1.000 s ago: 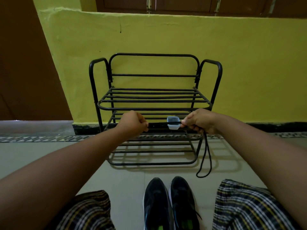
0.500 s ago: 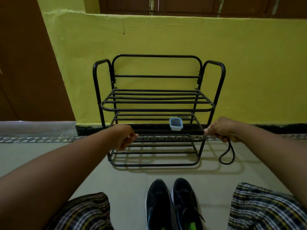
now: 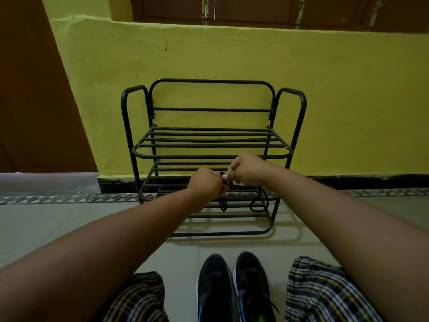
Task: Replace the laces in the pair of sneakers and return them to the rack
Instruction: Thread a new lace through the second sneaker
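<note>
Two black sneakers [image 3: 234,289] stand side by side on the floor between my knees, toes toward a black metal shoe rack [image 3: 209,145] against the yellow wall. My left hand [image 3: 205,184] and my right hand [image 3: 247,170] are held close together in front of the rack's middle shelf, both fists curled round a black shoelace [image 3: 257,204]. One loop of the lace hangs below my right hand, a shorter doubled end hangs below my left. The small white container on the shelf is mostly hidden behind my hands.
The yellow wall [image 3: 232,66] has a black skirting at its foot. A patterned tile strip [image 3: 69,198] runs across the floor at the rack's feet. A brown door [image 3: 27,89] stands at the left. My checked-cloth knees [image 3: 325,293] flank the sneakers.
My hands were spread wide apart with the lace stretched between them; they have now come together at the centre, bunching the lace so its loops hang shorter. The view has tilted down a little.
</note>
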